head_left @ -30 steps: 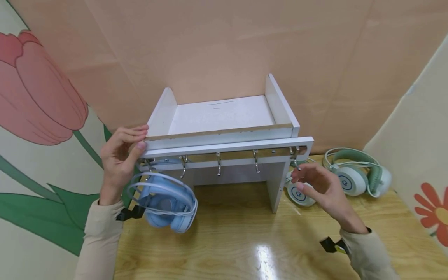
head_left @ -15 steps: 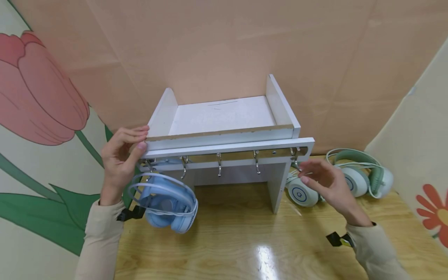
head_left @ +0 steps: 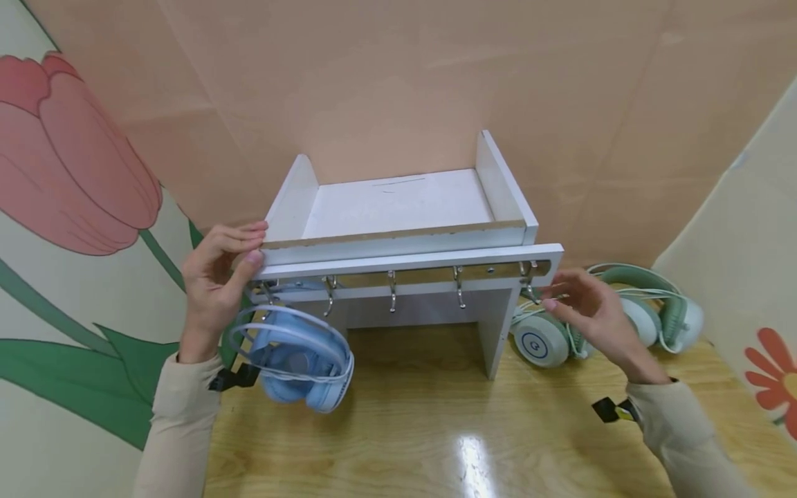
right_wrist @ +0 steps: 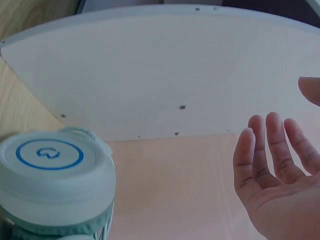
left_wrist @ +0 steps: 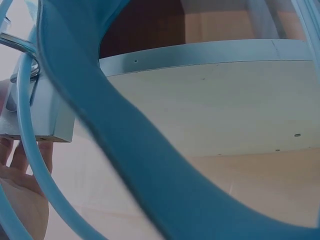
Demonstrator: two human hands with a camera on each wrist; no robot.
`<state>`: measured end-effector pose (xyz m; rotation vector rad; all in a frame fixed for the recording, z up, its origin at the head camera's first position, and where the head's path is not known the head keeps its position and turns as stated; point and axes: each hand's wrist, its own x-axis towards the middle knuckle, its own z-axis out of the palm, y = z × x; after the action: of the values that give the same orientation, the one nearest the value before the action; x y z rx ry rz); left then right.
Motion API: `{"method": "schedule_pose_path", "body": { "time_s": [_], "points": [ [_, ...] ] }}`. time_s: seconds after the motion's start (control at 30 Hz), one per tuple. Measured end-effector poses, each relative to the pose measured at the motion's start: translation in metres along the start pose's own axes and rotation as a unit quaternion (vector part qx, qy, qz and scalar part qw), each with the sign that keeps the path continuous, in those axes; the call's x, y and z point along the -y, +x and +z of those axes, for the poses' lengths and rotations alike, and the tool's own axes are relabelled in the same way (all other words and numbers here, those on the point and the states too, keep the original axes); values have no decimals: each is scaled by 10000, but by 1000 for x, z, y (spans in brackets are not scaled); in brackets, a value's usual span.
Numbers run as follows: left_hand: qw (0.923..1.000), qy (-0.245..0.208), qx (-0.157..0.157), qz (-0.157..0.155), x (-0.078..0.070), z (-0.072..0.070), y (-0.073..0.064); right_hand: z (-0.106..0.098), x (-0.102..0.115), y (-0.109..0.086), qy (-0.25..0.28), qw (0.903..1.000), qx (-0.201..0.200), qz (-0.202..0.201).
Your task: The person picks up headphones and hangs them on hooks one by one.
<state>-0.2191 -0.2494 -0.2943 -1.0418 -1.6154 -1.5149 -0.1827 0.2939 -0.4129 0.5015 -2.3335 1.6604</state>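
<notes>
My left hand (head_left: 214, 277) gripped the rack (head_left: 398, 243); my right hand (head_left: 591, 308), fingers loosely parted and empty, stood beside it. I judged steady support best, clear of the headphones (head_left: 299, 365).

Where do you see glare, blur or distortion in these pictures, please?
Head view: bright glare on the wooden table, with dimmer wood beneath the white shelf; left wrist view: the blue headband, crossing close to the lens, looks soft-edged; right wrist view: the side panel bows along its upper edge, probably lens distortion.
</notes>
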Motion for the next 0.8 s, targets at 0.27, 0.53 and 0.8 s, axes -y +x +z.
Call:
{"method": "schedule_pose_path", "body": {
  "time_s": [0.27, 0.53, 0.8],
  "points": [
    [10000, -16, -2, 36, 1, -1, 0, -11, -5, 13, -77, 9999, 82, 13],
    [9999, -5, 120, 74, 1, -2, 0, -18, -12, 22, -336, 9990, 166, 247],
    [9999, 67, 97, -41, 0, -2, -1, -34, -21, 34, -774, 9951, 85, 616]
  ]
}}
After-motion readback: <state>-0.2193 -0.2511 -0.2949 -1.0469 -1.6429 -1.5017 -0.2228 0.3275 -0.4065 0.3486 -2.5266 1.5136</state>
